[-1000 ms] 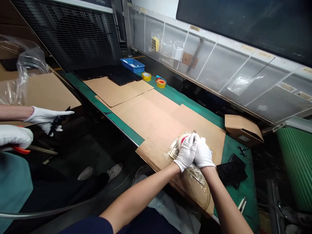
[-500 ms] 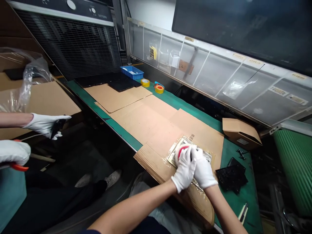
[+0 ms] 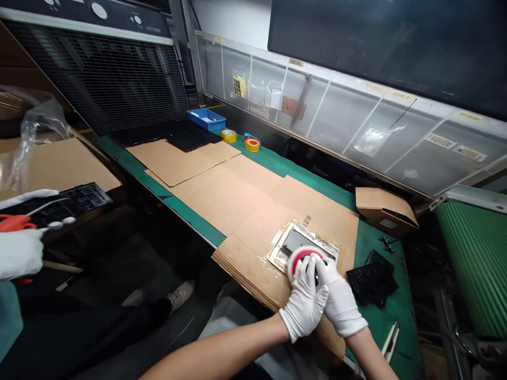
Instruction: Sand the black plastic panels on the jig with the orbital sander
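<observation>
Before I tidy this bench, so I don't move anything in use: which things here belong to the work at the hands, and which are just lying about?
In use: gloved left hand and right hand, both on a round red-rimmed pad; film-wrapped panel; cardboard sheet beneath it.

Lying about: blue plastic tray; yellow tape roll; orange tape roll; black perforated panel; small cardboard box.

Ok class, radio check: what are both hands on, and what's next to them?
Left hand, right hand gloved, clasping red-rimmed disc. Disc on film-wrapped panel, lying on cardboard. Black plastic part to the right, apart.
</observation>
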`<action>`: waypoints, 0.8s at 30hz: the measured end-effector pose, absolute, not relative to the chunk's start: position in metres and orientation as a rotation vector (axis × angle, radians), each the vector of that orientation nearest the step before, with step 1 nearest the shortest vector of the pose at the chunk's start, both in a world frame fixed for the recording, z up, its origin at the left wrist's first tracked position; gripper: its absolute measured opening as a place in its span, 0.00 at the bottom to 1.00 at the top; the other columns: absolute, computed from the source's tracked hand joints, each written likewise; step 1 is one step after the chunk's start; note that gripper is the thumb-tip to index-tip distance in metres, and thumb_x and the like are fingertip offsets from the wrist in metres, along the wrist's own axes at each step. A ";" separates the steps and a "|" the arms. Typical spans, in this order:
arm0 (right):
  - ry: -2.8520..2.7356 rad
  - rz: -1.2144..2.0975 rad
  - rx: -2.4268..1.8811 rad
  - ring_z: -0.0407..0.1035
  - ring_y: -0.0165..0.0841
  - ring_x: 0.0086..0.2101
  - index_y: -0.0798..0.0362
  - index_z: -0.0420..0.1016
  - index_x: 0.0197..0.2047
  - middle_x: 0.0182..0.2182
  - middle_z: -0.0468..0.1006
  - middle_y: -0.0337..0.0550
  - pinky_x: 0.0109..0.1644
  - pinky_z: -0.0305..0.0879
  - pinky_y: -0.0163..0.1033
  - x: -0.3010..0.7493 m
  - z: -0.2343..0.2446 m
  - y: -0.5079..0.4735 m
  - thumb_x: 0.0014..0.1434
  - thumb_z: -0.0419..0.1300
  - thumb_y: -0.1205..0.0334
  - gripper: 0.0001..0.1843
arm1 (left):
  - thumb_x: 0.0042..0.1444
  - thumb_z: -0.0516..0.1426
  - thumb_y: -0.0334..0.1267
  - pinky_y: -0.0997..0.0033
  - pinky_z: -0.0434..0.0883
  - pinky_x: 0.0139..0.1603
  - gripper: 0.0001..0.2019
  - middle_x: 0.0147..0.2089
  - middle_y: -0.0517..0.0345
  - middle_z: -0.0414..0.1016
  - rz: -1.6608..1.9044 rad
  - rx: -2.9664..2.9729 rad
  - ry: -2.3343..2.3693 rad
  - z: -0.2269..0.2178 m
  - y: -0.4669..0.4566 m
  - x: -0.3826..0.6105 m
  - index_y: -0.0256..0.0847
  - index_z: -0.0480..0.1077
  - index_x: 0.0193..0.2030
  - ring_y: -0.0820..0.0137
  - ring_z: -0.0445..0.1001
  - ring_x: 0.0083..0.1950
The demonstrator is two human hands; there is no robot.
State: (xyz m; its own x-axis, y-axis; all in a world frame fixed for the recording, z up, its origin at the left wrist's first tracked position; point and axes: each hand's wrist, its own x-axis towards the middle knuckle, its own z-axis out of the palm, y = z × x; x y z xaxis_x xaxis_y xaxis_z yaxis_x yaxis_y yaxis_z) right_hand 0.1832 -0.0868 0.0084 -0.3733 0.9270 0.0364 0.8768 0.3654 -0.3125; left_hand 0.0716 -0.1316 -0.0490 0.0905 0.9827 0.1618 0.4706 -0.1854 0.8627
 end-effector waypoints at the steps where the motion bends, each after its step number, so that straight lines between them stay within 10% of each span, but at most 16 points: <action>1: -2.401 0.342 -1.650 0.75 0.41 0.53 0.49 0.66 0.69 0.62 0.69 0.56 0.52 0.74 0.42 0.188 0.009 -0.086 0.71 0.50 0.65 0.24 | 0.75 0.44 0.53 0.39 0.44 0.83 0.38 0.84 0.38 0.40 1.015 1.746 1.432 -0.047 -0.130 0.076 0.34 0.40 0.83 0.49 0.38 0.84; 5: -2.228 0.219 -1.956 0.77 0.34 0.35 0.48 0.62 0.73 0.60 0.70 0.55 0.38 0.71 0.39 0.196 0.020 -0.074 0.73 0.51 0.60 0.27 | 0.75 0.42 0.51 0.44 0.44 0.84 0.36 0.83 0.38 0.46 1.015 1.768 1.394 -0.030 -0.105 0.091 0.32 0.46 0.82 0.52 0.43 0.84; 17: -2.200 0.146 -2.100 0.73 0.30 0.31 0.49 0.65 0.71 0.57 0.71 0.53 0.33 0.67 0.36 0.202 0.022 -0.080 0.73 0.51 0.61 0.25 | 0.75 0.41 0.52 0.41 0.43 0.83 0.37 0.82 0.34 0.46 0.955 1.903 1.295 -0.028 -0.104 0.093 0.29 0.44 0.82 0.50 0.42 0.84; 24: -2.566 0.359 -1.698 0.73 0.41 0.55 0.46 0.65 0.72 0.64 0.69 0.55 0.49 0.73 0.38 0.163 0.018 -0.082 0.70 0.50 0.68 0.30 | 0.75 0.42 0.52 0.36 0.40 0.82 0.37 0.85 0.39 0.34 1.050 1.672 1.553 -0.058 -0.150 0.064 0.34 0.37 0.83 0.51 0.27 0.84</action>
